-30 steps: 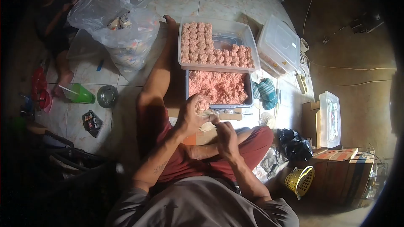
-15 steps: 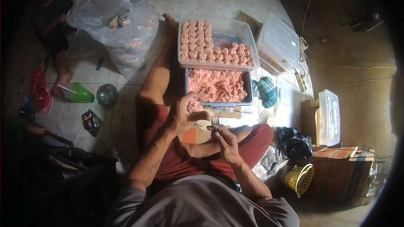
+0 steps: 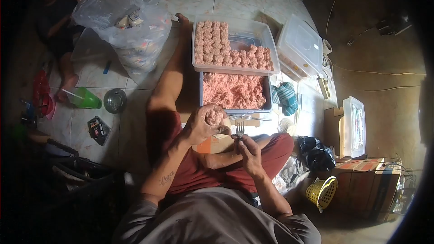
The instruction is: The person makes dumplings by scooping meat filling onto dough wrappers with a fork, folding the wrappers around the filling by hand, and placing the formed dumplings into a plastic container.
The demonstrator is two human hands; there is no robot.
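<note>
My left hand (image 3: pixel 201 129) is closed around a rough pink ball of what looks like ground meat (image 3: pixel 214 117), which shows above the fingers. A small metal fork (image 3: pixel 240 129) points tines-up from my right hand (image 3: pixel 248 151), pinched by its handle. Just beyond my hands lies a grey-blue tub (image 3: pixel 271 101) of loose pink mixture (image 3: pixel 233 91). Behind it, on its far edge, sits a clear plastic container (image 3: pixel 253 29) with rows of similar pink balls (image 3: pixel 211 40); its back right part shows bare bottom.
A plastic bag of packets (image 3: pixel 135 40) stands at left, near another person's foot (image 3: pixel 68 82). A green cup (image 3: pixel 86 98) and glass ashtray (image 3: pixel 115 101) are on the tiles. Right are a lidded container (image 3: pixel 300 43), checked cloth (image 3: pixel 285 98), yellow basket (image 3: pixel 322 193) and cardboard boxes (image 3: pixel 361 185).
The ball in my left hand now shows rounder and more exposed at the top of the grip. My right hand has moved the fork slightly right, away from the left hand.
</note>
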